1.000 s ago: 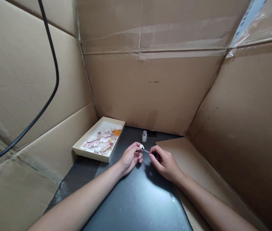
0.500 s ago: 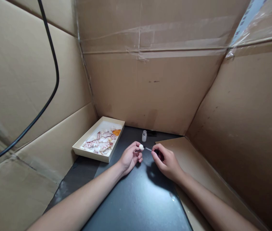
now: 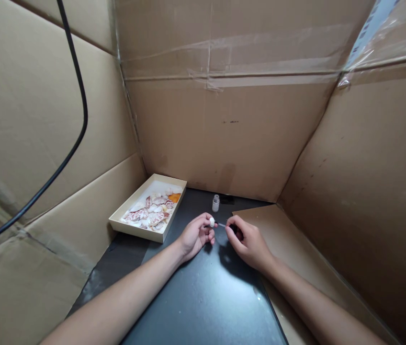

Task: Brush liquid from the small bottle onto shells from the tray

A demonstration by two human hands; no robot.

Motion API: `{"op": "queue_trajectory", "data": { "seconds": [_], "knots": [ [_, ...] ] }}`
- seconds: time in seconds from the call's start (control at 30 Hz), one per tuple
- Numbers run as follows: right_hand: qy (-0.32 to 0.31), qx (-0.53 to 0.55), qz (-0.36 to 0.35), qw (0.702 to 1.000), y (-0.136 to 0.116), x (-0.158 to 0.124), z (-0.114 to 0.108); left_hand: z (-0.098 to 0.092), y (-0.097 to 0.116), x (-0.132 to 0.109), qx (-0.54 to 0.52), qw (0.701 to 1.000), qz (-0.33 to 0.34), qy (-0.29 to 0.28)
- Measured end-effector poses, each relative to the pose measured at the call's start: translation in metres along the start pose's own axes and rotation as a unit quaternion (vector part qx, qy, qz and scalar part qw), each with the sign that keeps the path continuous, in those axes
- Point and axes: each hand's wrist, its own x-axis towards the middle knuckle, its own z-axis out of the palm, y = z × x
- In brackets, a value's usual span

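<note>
Right hand (image 3: 248, 242) edged closer — brush (image 3: 220, 224) at shell (image 3: 212, 222); left hand (image 3: 196, 235) pinches it.

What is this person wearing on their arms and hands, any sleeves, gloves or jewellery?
Nothing that shows. The left hand and right hand are bare, with no gloves, rings or wristbands visible. The left forearm and right forearm are uncovered down to the picture's lower edge, so no sleeve comes into view.

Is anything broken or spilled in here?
Nothing is spilled: the little bottle stands upright and the shells lie inside their tray. Only the tape on the cardboard back wall looks odd. It is wrinkled and peeling at the seam.
</note>
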Motion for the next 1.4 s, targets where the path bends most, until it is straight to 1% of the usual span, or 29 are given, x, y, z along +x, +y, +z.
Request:
{"op": "queue_trajectory", "data": {
  "seconds": [0.1, 0.17, 0.23, 0.3, 0.37, 0.43, 0.5, 0.6, 0.67, 0.73, 0.8, 0.9, 0.97, 1.03, 1.1, 1.2, 1.27, 1.33, 1.4],
  "knots": [
    [0.019, 0.029, -0.011, 0.999, -0.0008, 0.0, -0.0006, 0.0, 0.0004, 0.0002, 0.0, 1.0, -0.004, -0.001],
    [0.006, 0.027, -0.018, 0.999, -0.001, 0.0001, -0.0007, -0.0001, 0.0003, 0.0007, 0.001, 1.0, -0.002, -0.002],
    [-0.002, 0.006, -0.008, 1.0, -0.0008, 0.0001, -0.0006, -0.0004, 0.0, 0.0015, 0.005, 1.0, 0.0, -0.006],
    [0.009, 0.0, 0.003, 1.0, 0.0, -0.0001, -0.0006, -0.0006, -0.0005, 0.0021, 0.011, 1.0, 0.001, -0.008],
    [0.022, 0.021, -0.002, 1.0, 0.0007, -0.0004, -0.0002, -0.0006, -0.0009, 0.0021, 0.014, 1.0, 0.0, -0.008],
    [0.016, 0.036, -0.011, 0.999, 0.0014, -0.0006, 0.0005, -0.0005, -0.001, 0.0017, 0.015, 1.0, 0.0, -0.007],
    [0.01, 0.026, -0.005, 1.0, 0.0021, -0.0004, 0.0015, -0.0004, -0.0012, 0.0012, 0.014, 1.0, 0.002, -0.006],
    [0.032, 0.013, 0.011, 0.999, 0.0034, 0.0005, 0.0024, -0.0007, -0.0019, 0.0011, 0.015, 1.0, 0.01, 0.0],
    [0.045, 0.028, -0.001, 0.999, 0.0038, 0.001, 0.0025, -0.0009, -0.0025, 0.0015, 0.018, 1.0, 0.016, 0.01],
    [0.034, 0.035, -0.015, 0.999, 0.0035, 0.0014, 0.0026, -0.0007, -0.003, 0.002, 0.02, 0.999, 0.023, 0.019],
    [0.023, 0.02, -0.012, 0.999, 0.0027, 0.0017, 0.0023, -0.0003, -0.0032, 0.0024, 0.022, 0.999, 0.028, 0.024],
    [0.051, 0.012, 0.004, 0.999, 0.0017, 0.0021, 0.0015, 0.0001, -0.0036, 0.0026, 0.025, 0.999, 0.029, 0.031],
    [0.064, 0.031, -0.004, 0.997, 0.0018, 0.002, 0.0013, -0.0003, -0.0041, 0.0027, 0.023, 0.999, 0.029, 0.035],
    [0.045, 0.044, -0.018, 0.998, 0.0028, 0.0015, 0.002, -0.0011, -0.005, 0.0029, 0.021, 0.999, 0.03, 0.035],
    [0.026, 0.033, -0.017, 0.999, 0.0046, 0.001, 0.0031, -0.0017, -0.0058, 0.0032, 0.022, 0.999, 0.031, 0.036],
    [0.044, 0.012, 0.007, 0.999, 0.0072, 0.0008, 0.0034, -0.0018, -0.0066, 0.0038, 0.026, 0.998, 0.031, 0.041],
    [0.049, 0.025, 0.006, 0.998, 0.0076, 0.0008, 0.0028, -0.0015, -0.0066, 0.004, 0.027, 0.998, 0.032, 0.043],
    [0.025, 0.04, -0.007, 0.999, 0.007, 0.0005, 0.0024, -0.0012, -0.0064, 0.0039, 0.026, 0.998, 0.035, 0.043],
    [0.006, 0.032, -0.011, 0.999, 0.0067, 0.0, 0.0026, -0.0009, -0.0061, 0.0035, 0.025, 0.998, 0.037, 0.04]
  ]
}}
